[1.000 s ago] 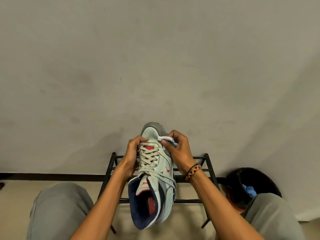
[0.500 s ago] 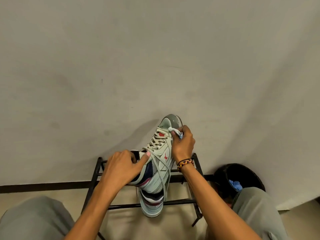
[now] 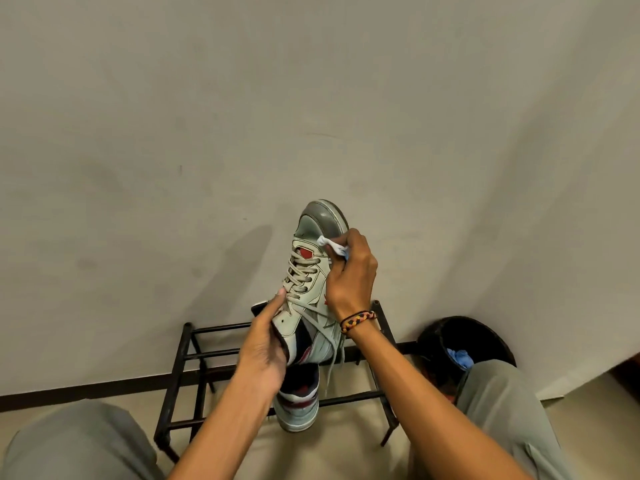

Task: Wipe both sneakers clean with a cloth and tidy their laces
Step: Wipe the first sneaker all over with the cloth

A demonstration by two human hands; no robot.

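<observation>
Head view: your left hand [image 3: 265,344] grips the raised sneaker [image 3: 311,282] by its collar, toe up toward the wall [image 3: 242,116]. Your right hand [image 3: 351,275] pinches the cloth [image 3: 329,243] against the toe cap. Laces [image 3: 330,344] dangle. Second sneaker [image 3: 298,400] sits on the rack's [image 3: 180,358] front rail, heel overhanging.

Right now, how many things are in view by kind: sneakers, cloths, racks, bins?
Sneakers: 2, the held sneaker and a second sneaker on the rack below it
Cloths: 1, the white cloth in the right hand
Racks: 1, the black rack
Bins: 1, the black bin
Total: 5
</observation>
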